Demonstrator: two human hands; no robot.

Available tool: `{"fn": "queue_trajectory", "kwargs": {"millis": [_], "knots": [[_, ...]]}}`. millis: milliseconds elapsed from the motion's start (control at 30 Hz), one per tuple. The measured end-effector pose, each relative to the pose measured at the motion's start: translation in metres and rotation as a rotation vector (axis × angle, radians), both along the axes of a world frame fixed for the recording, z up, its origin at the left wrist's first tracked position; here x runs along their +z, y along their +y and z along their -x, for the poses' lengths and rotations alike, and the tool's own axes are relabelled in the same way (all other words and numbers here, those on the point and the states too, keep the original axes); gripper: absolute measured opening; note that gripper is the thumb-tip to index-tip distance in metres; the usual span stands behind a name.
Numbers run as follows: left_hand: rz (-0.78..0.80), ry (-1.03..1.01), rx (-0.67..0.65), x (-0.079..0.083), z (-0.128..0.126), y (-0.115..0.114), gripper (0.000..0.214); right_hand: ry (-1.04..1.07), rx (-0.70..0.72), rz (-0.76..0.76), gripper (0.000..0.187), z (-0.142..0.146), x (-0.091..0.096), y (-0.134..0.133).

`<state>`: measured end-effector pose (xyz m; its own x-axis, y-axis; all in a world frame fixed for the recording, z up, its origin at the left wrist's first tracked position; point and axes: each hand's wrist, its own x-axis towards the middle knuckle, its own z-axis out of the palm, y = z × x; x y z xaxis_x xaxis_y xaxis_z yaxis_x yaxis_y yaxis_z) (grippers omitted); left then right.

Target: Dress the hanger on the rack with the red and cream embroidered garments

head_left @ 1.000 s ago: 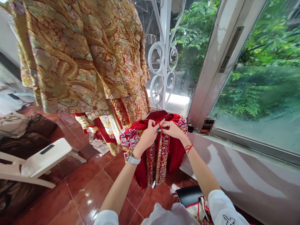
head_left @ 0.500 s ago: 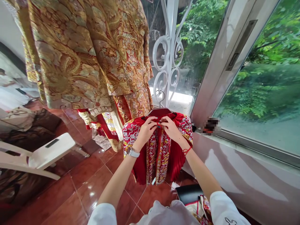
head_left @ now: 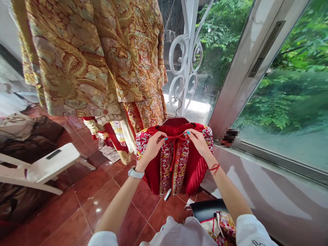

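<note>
A red garment (head_left: 194, 167) with silver and gold embroidered bands hangs on a dark hanger (head_left: 176, 120) in front of me. At its neckline a thin red tie cord (head_left: 176, 136) is looped into a bow, with an end dangling down the front. My left hand (head_left: 153, 147) pinches one side of the cord between thumb and finger. On the other side, my right hand (head_left: 197, 140) pinches the cord too. The cord is stretched between both hands. A small white tag (head_left: 167, 194) shows below the garment's lower edge.
Large gold embroidered garments (head_left: 102, 61) hang at upper left. A white chair (head_left: 56, 160) stands on red tiles to the left. Window frame (head_left: 238, 61) and low wall (head_left: 256, 184) lie right. Below right, a black seat (head_left: 207, 207) bears more embroidered clothing (head_left: 227, 222).
My hands have moved apart from the collar's middle, left hand leftward and right hand rightward. The cord between them now shows as a bow pulled outward.
</note>
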<state>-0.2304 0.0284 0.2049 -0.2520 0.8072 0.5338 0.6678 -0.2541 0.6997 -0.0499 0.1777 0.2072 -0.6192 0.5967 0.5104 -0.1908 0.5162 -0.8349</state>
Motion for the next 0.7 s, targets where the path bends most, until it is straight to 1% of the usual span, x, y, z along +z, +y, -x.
{"fn": "queue_trajectory", "kwargs": {"millis": [33, 67, 100, 133, 200, 233, 267, 300, 367, 500, 533, 567, 600, 633, 667, 700], "knots": [[0.033, -0.128, -0.073, 0.0, -0.003, 0.0, 0.012, -0.01, 0.067, 0.088, 0.035, 0.001, -0.001, -0.002], [0.076, -0.219, -0.137, 0.001, -0.004, -0.002, 0.014, -0.034, 0.102, 0.122, 0.037, 0.0, 0.0, -0.003], [0.125, -0.254, -0.172, 0.003, -0.003, -0.005, 0.015, -0.069, 0.099, 0.091, 0.037, -0.002, 0.001, -0.002], [0.168, -0.232, -0.164, 0.006, -0.001, -0.01, 0.014, -0.108, 0.06, 0.003, 0.035, -0.006, 0.004, 0.0], [0.213, -0.082, -0.052, 0.013, 0.005, -0.019, 0.012, -0.185, -0.055, -0.231, 0.029, -0.015, 0.009, 0.005], [0.221, 0.002, 0.009, 0.017, 0.008, -0.024, 0.012, -0.211, -0.098, -0.325, 0.026, -0.019, 0.012, 0.007], [0.222, 0.068, 0.055, 0.02, 0.01, -0.027, 0.013, -0.227, -0.119, -0.38, 0.025, -0.022, 0.013, 0.008], [0.217, 0.109, 0.084, 0.023, 0.011, -0.03, 0.014, -0.232, -0.126, -0.399, 0.025, -0.024, 0.013, 0.009], [0.239, 0.154, 0.092, 0.025, 0.011, -0.032, 0.016, -0.246, -0.113, -0.382, 0.025, -0.025, 0.012, 0.009], [0.31, 0.232, 0.156, 0.02, 0.013, -0.035, 0.019, -0.273, -0.163, -0.353, 0.024, -0.029, 0.002, 0.009], [0.287, 0.225, 0.149, 0.018, 0.016, -0.038, 0.02, -0.245, -0.196, -0.335, 0.023, -0.031, -0.001, 0.01], [0.229, 0.196, 0.133, 0.015, 0.021, -0.041, 0.023, -0.189, -0.249, -0.309, 0.023, -0.035, -0.005, 0.013], [0.133, 0.154, 0.131, 0.012, 0.027, -0.045, 0.027, -0.117, -0.318, -0.28, 0.024, -0.038, -0.009, 0.017], [0.019, 0.115, 0.159, 0.009, 0.034, -0.049, 0.031, -0.045, -0.392, -0.262, 0.03, -0.042, -0.015, 0.023], [-0.089, 0.09, 0.221, 0.006, 0.042, -0.053, 0.037, 0.009, -0.463, -0.258, 0.041, -0.045, -0.02, 0.03], [-0.163, 0.084, 0.303, 0.002, 0.05, -0.056, 0.042, 0.036, -0.51, -0.264, 0.053, -0.047, -0.027, 0.037]]}}
